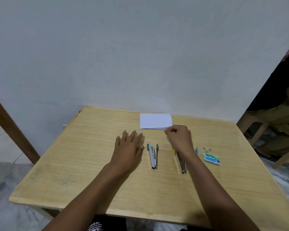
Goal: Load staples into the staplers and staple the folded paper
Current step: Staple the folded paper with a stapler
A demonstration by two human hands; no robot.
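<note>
A folded white paper (155, 121) lies at the far middle of the wooden table (90, 164). Two staplers lie swung open on the table: a green one (153, 155) and a yellow one (180, 160), the latter partly hidden under my right wrist. My left hand (129, 147) rests flat, fingers straight, just left of the green stapler. My right hand (178, 138) hovers with curled fingers just below the paper's near right corner; nothing shows in its grip. A green staple box (212, 159) and loose staples (207, 149) lie to the right.
A small light-blue item (196, 150) peeks out beside my right wrist. Another person sits on a wooden stool (257, 129) at the right edge. A brown wooden post (12, 127) leans at the left. A wall stands behind the table.
</note>
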